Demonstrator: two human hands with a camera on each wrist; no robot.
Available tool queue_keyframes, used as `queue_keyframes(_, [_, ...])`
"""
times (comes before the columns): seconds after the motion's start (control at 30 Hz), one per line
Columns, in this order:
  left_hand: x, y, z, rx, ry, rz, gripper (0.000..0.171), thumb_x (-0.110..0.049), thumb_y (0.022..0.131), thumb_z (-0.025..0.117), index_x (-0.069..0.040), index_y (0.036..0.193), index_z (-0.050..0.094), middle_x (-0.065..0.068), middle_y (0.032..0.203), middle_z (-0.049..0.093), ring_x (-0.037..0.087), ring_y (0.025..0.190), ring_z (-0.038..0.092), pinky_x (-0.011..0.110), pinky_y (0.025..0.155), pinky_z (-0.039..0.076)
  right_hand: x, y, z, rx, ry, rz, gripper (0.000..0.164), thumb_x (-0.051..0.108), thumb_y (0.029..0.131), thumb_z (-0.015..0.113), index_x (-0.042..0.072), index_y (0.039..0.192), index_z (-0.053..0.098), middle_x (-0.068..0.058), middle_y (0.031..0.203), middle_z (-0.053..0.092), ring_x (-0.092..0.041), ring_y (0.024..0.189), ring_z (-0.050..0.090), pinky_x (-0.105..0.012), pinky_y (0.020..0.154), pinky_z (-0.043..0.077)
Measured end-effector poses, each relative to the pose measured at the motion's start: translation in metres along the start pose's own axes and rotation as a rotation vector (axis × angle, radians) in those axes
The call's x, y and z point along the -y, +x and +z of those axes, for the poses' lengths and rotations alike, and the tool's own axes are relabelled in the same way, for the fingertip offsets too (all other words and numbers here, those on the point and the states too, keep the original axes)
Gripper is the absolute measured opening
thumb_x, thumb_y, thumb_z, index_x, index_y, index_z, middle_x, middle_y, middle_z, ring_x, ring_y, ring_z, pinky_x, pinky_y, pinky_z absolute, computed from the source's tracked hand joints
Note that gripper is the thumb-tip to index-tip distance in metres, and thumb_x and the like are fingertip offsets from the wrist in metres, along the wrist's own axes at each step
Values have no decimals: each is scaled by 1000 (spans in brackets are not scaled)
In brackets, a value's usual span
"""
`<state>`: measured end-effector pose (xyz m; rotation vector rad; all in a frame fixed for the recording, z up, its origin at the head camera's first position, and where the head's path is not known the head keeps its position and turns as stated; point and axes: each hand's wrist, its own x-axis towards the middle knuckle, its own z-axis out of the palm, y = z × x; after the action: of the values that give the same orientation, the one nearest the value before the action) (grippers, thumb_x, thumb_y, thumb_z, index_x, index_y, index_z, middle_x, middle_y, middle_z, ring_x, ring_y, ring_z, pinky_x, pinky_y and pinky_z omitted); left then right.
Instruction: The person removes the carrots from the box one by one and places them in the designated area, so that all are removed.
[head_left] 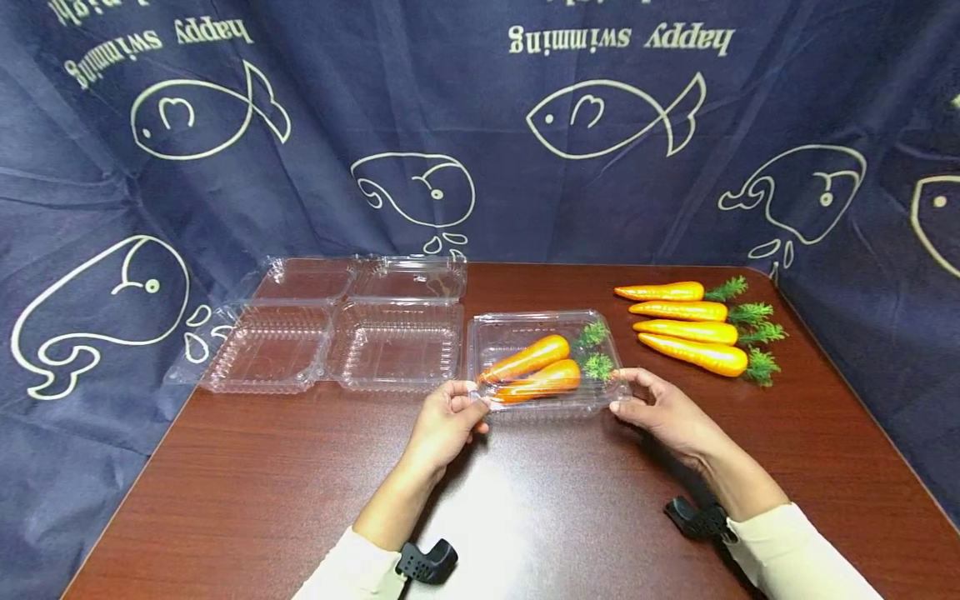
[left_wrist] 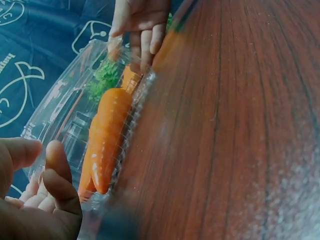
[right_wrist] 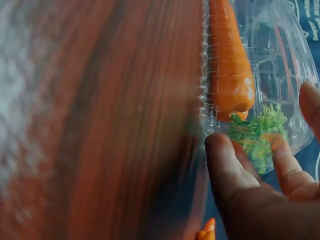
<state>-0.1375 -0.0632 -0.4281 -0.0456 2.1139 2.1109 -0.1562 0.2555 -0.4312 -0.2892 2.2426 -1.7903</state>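
A clear plastic clamshell container (head_left: pixel 551 317) lies on the table with its lid over two orange toy carrots (head_left: pixel 542 379), whose green tops (head_left: pixel 597 365) point right. My left hand (head_left: pixel 444 423) pinches the container's near left corner between thumb and fingers. At the near right corner, my right hand (head_left: pixel 669 419) grips the edge, thumb low and fingers on the lid side. The right wrist view shows that thumb (right_wrist: pixel 225 160) at the ribbed rim, close by the carrot greens (right_wrist: pixel 260 132). In the left wrist view, the carrots (left_wrist: pixel 111 130) show through the ribbed wall.
Two more clear plastic containers (head_left: pixel 397 304) stand side by side at the left with lids folded back. Several toy carrots (head_left: pixel 693 354) lie in a row at the back right of the brown table (head_left: pixel 360 450). A dark blue cloth (head_left: pixel 495 200) with fish drawings hangs behind.
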Motion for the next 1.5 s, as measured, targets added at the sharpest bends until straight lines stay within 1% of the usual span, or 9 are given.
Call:
queue_keyframes(0.27, [2, 1, 1, 0, -17, 0, 30, -2, 93, 63, 5, 118, 47, 18, 86, 70, 7, 59, 62, 19, 50, 44, 14, 3, 6, -203, -405, 5, 33, 21, 90, 74, -3, 112, 69, -6, 91, 71, -9, 74, 59, -26, 64, 51])
queue_keyframes(0.43, [1, 0, 2, 2, -28, 16, 29, 0, 93, 62, 6, 118, 47, 11, 80, 68, 7, 58, 60, 19, 50, 44, 18, 4, 7, -262, -540, -7, 28, 28, 88, 76, 4, 102, 75, -4, 92, 73, -14, 75, 57, -26, 64, 45])
queue_keyframes(0.6, [1, 0, 2, 11, -30, 12, 30, 0, 93, 62, 7, 118, 47, 7, 78, 67, 7, 57, 59, 18, 51, 46, 18, 5, 6, -273, -545, -6, 28, 33, 86, 77, 8, 97, 77, -2, 92, 73, -14, 77, 57, -26, 65, 43])
queue_keyframes(0.8, [0, 1, 3, 6, -24, 2, 31, 1, 93, 61, 7, 119, 47, 9, 79, 67, 7, 57, 59, 18, 52, 47, 20, 6, 4, -284, -570, -13, 25, 33, 87, 76, 9, 86, 78, 3, 75, 68, -8, 69, 52, -25, 60, 41])
queue_keyframes(0.97, [0, 1, 2, 5, -28, 9, 28, -2, 94, 62, 7, 116, 48, 9, 77, 66, 7, 57, 59, 18, 52, 48, 18, 4, 4, -213, -512, -26, 30, 27, 89, 76, 3, 107, 75, -7, 100, 73, -9, 86, 60, -22, 70, 46])
queue_keyframes(1.1, [0, 1, 1, 7, -2, 12, 32, -4, 91, 66, 6, 115, 49, 6, 74, 64, 8, 56, 57, 19, 48, 45, 16, 1, 4, -146, -412, -15, 33, 17, 89, 74, -2, 115, 69, -10, 98, 71, -8, 80, 60, -23, 67, 48])
queue_keyframes(1.23, [0, 0, 1, -4, 99, 32, 41, -7, 83, 74, 4, 115, 49, 0, 71, 58, 8, 54, 50, 20, 44, 38, 16, -2, 6, -151, -342, -3, 32, 13, 90, 72, -4, 116, 65, -9, 93, 69, -12, 75, 62, -27, 64, 52])
queue_keyframes(1.4, [0, 0, 3, -5, 230, 86, 41, -5, 81, 78, 2, 109, 48, 4, 74, 59, 15, 54, 57, 22, 49, 44, 18, -1, 8, -199, -381, -43, 43, 12, 90, 72, -6, 125, 53, -19, 102, 67, -20, 80, 65, -28, 62, 52])
queue_keyframes(1.5, [-1, 0, 4, 2, 264, 94, 39, -5, 83, 77, 1, 106, 46, 7, 78, 59, 14, 55, 57, 22, 48, 45, 18, 0, 6, -198, -485, -118, 62, 12, 89, 73, -5, 139, 41, -26, 121, 60, -26, 96, 65, -29, 75, 51])
